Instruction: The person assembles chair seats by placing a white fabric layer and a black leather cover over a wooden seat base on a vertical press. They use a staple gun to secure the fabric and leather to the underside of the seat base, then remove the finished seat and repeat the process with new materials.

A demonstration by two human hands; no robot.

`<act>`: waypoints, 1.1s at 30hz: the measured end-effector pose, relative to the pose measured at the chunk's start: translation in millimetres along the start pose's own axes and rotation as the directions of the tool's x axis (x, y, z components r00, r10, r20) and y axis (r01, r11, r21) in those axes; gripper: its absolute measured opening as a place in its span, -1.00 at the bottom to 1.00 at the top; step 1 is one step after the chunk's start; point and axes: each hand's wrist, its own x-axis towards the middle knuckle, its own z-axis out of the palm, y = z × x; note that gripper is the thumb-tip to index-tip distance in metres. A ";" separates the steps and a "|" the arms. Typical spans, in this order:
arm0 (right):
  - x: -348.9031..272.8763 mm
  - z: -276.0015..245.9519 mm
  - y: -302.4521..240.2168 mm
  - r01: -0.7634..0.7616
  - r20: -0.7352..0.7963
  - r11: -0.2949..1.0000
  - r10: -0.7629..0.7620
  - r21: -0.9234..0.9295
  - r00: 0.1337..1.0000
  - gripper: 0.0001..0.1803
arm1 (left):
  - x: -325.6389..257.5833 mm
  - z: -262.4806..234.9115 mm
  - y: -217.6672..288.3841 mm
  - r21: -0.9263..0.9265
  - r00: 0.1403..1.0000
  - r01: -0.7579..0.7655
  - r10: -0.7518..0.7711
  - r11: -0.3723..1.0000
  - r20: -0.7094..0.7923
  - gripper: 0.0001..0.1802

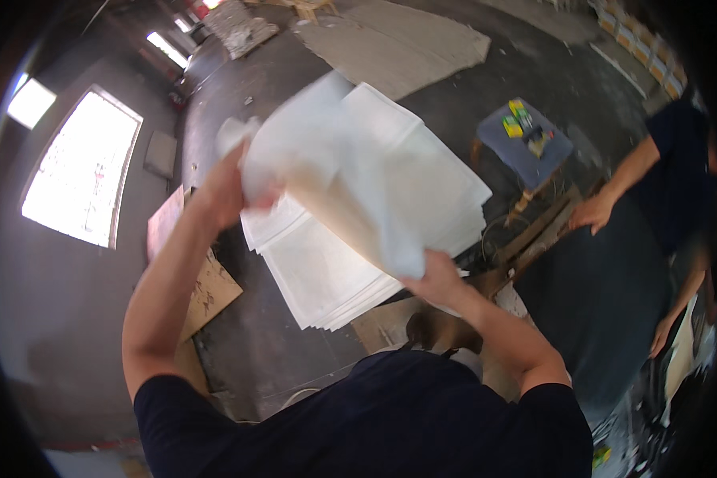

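Note:
A large white sheet (311,135), smeared by motion, is bent and raised between my two hands; its underside looks tan. My left hand (235,179) is blurred but closed on the sheet's far left edge. Lower and to the right, my right hand (438,279) grips the near right corner, fingers wrapped over it. Beneath lies a low, wide stack of white sheets (319,267), their edges fanned unevenly. The raised sheet hides the middle of the stack. What exactly the sheet is made of, I cannot tell.
At right, a co-worker's hand (593,213) rests at the edge of a dark flat surface (589,295). Beyond the stack stands a small stool (518,159) bearing green-yellow packets. Boards (211,295) lean at left below a bright window (88,167). A pale sheet (398,48) covers the far floor.

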 end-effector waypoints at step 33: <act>-32.6 -211.2 -183.5 -0.044 -0.165 0.292 0.650 0.955 0.742 -0.33 | 167.6 150.4 -384.5 0.002 0.871 0.452 -0.441 0.892 0.215 -0.17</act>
